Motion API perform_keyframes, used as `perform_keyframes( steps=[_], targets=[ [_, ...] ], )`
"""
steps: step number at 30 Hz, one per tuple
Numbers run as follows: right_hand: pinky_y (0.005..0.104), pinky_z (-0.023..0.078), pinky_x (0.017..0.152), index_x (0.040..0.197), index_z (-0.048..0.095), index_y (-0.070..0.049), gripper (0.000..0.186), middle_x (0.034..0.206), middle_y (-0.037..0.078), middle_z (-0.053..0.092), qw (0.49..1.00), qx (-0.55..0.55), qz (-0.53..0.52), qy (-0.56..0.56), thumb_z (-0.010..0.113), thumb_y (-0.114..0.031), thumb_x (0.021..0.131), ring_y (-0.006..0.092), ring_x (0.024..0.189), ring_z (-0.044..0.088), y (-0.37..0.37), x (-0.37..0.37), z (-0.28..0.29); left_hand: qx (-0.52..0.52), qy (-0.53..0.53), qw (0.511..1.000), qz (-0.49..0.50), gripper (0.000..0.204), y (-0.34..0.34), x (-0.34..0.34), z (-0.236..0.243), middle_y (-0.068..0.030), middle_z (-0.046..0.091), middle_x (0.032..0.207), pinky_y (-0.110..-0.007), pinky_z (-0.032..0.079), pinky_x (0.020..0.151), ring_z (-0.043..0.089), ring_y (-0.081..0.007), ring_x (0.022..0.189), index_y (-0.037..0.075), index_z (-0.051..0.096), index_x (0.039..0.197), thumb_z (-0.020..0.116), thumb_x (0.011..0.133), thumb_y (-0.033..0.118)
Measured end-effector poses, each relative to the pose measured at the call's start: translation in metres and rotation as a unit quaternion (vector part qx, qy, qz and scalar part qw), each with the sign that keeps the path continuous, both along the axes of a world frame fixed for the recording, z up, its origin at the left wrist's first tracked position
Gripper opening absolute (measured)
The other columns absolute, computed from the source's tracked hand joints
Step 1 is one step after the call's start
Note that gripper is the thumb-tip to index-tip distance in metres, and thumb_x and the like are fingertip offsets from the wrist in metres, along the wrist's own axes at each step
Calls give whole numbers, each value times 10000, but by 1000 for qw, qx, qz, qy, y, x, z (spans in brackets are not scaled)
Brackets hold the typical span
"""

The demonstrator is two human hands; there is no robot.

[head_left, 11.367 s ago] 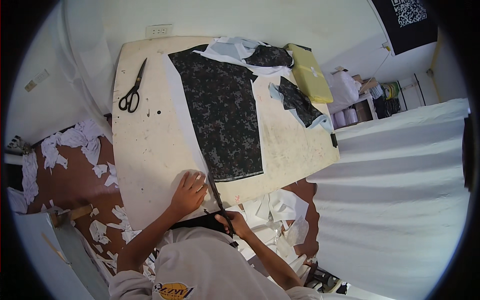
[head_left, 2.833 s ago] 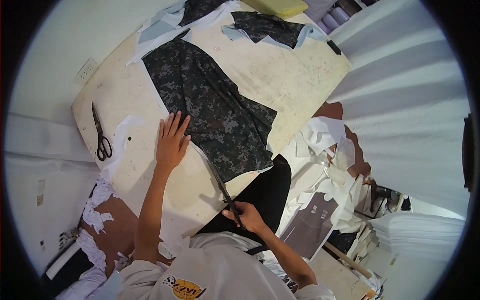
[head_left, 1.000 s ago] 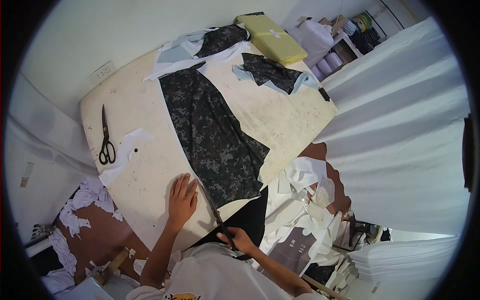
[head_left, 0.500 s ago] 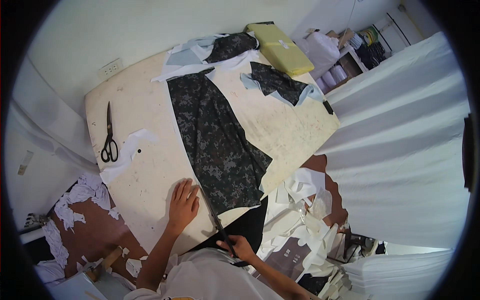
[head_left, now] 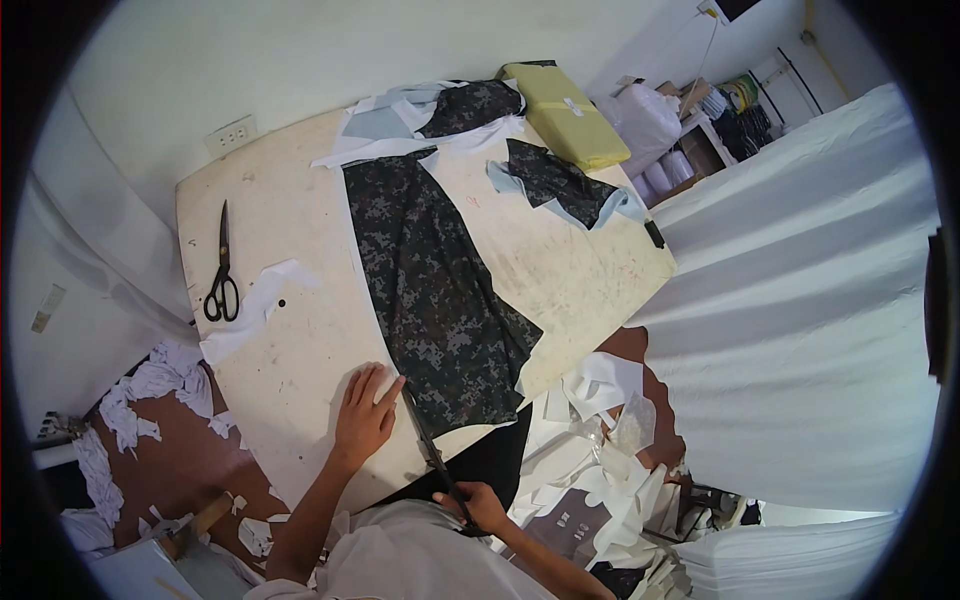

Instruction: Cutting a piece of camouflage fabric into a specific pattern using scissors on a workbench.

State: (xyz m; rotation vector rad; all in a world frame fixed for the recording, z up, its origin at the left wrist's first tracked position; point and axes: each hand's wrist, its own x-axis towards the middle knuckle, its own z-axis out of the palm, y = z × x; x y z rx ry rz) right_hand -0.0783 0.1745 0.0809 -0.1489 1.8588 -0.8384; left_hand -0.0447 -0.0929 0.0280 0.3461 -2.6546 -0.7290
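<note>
Left hand (head_left: 365, 425): laid flat, palm down, fingers pointing forward and close together, thumb angled out to the right.
Left forearm (head_left: 312, 518): bare, reaching forward and slanting inward to the wrist.
Right hand (head_left: 480, 508): curled in a grip close against the torso (head_left: 420, 550), thumb toward the left.
Right forearm (head_left: 545, 562): bare, angled inward.
Hands: apart, left farther forward.

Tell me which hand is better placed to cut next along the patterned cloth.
Probably the right hand: it holds scissors whose blades lie along the patterned cloth. The left hand rests on the table without a tool.
</note>
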Motion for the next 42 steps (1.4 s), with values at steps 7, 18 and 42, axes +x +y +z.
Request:
perform_keyframes(
  steps=[7,18,42],
  targets=[
    [285,379,453,744,583,-46,507,534,-1,512,997,-59,27,-37,758,-512,840,80,466,499,21,-13,-4,-26,3,1000,5,427,0,4,-6,-161,465,1451,-493,331,1143,413,-332,1376,104,651,1247,605,825,60],
    [263,373,492,778,590,-53,510,587,-17,511,997,-21,65,-47,751,-534,838,81,511,498,-7,-31,4,-9,-2,998,57,406,13,12,-4,-182,443,1473,-517,305,1150,395,-356,1388,91,644,1261,598,858,79],
    [444,518,684,999,601,-45,805,867,150,678,848,-30,-26,529,872,-645,535,373,784,675,-44,-153,18,-81,94,985,121,374,-99,-117,36,-191,425,1472,-562,260,1147,320,-408,1414,95,580,1275,604,931,238]
  ],
)
